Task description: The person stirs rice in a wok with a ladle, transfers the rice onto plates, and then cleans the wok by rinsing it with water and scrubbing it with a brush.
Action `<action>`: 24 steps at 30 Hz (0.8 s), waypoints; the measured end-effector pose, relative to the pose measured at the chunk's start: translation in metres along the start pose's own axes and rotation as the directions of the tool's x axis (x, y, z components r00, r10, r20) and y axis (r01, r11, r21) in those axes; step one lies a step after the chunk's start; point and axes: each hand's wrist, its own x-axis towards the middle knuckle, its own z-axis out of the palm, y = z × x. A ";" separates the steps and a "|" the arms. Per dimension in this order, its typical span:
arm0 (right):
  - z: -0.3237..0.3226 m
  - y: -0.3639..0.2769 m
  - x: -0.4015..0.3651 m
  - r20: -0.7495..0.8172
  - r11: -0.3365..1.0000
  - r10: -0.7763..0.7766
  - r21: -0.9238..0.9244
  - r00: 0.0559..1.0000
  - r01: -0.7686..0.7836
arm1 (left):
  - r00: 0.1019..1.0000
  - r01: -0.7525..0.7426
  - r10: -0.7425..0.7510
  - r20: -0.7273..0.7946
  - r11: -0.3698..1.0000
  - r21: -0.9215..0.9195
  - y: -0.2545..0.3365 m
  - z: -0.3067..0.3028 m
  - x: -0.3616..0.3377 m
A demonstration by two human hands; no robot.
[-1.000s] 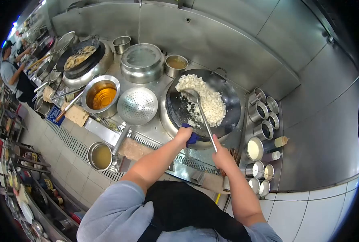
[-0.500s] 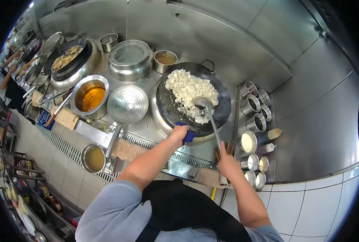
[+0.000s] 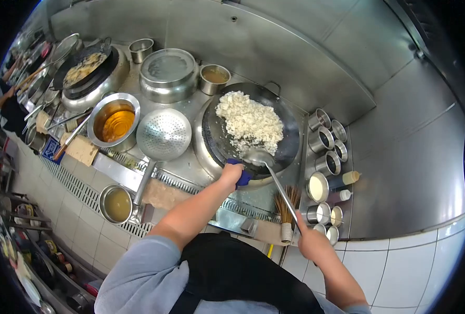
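Observation:
A black wok (image 3: 288, 118) sits on the round burner, with a heap of white fried rice (image 3: 251, 120) in its middle and far side. My left hand (image 3: 233, 173) is closed around a blue cloth (image 3: 243, 179) at the wok's near rim; the handle under it is hidden. In my right hand (image 3: 314, 243) is the long handle of a metal wok ladle (image 3: 258, 157). Its bowl rests low in the wok, at the near edge of the rice. Just left of the ladle's handle end stands a bamboo brush (image 3: 287, 209).
Left of the wok lie a perforated strainer (image 3: 164, 134) and a pot of amber oil (image 3: 119, 125). Seasoning tins (image 3: 318, 187) and squeeze bottles line the right side. A second wok (image 3: 84, 70) with food stands at the far left. Another person (image 3: 13, 110) works beyond it.
My right hand has moved down and to the right, drawing the ladle from the rice toward the wok's near rim. My left hand keeps its place on the cloth.

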 end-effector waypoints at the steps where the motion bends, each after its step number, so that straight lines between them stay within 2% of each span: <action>1: 0.001 0.003 0.004 0.009 1.000 -0.006 -0.005 1.000 0.006 | 0.999 0.038 -0.037 -0.036 0.999 0.024 0.003 0.001 -0.002; 2: 0.008 0.006 0.011 -0.056 0.999 0.011 -0.041 0.998 -0.013 | 0.995 0.085 -0.082 -0.062 0.995 0.058 0.002 0.001 -0.009; 3: 0.012 0.009 0.022 -0.137 0.996 0.030 -0.075 0.990 -0.040 | 0.997 0.075 -0.074 -0.035 0.997 0.013 0.007 0.003 -0.014; 4: 0.016 0.013 0.048 -0.145 0.996 0.039 -0.070 0.989 -0.050 | 0.997 0.071 -0.071 -0.023 0.997 0.016 0.009 0.004 -0.013; 6: 0.015 0.014 0.095 -0.327 0.997 0.061 -0.016 0.943 -0.070 | 0.994 0.099 -0.097 0.048 0.995 -0.025 0.008 0.000 -0.013; 9: 0.006 0.009 0.082 -0.249 0.997 0.070 -0.015 0.966 -0.076 | 0.993 0.111 -0.112 0.045 0.994 0.022 0.006 -0.001 -0.011; 11: 0.005 0.015 0.029 -0.117 0.989 0.071 -0.124 0.991 -0.085 | 0.996 0.087 -0.087 0.035 0.996 0.022 0.007 -0.003 -0.006; 14: 0.010 0.032 -0.008 -0.138 0.982 0.014 -0.186 0.990 -0.039 | 0.990 0.122 -0.121 -0.071 0.992 0.018 0.002 -0.009 -0.007; 17: 0.003 0.024 0.050 -0.172 0.993 0.066 -0.087 0.983 -0.082 | 0.991 0.134 -0.135 -0.011 0.991 -0.006 0.018 -0.002 -0.017; 19: 0.014 0.020 0.100 -0.279 0.997 0.075 0.014 0.958 -0.074 | 0.988 0.156 -0.155 0.009 0.988 -0.012 0.019 -0.002 -0.018; 20: 0.020 0.013 0.097 -0.277 0.997 0.081 0.024 0.957 -0.077 | 0.985 0.172 -0.172 0.021 0.985 -0.013 0.019 -0.003 -0.018; 22: 0.029 -0.004 0.081 -0.200 0.984 0.042 0.179 0.979 -0.006 | 0.987 0.158 -0.158 0.016 0.988 0.002 0.017 -0.002 -0.019; 24: 0.035 0.004 0.045 -0.172 0.978 0.031 0.209 0.985 0.006 | 0.989 0.150 -0.150 0.001 0.988 -0.024 0.019 -0.003 -0.021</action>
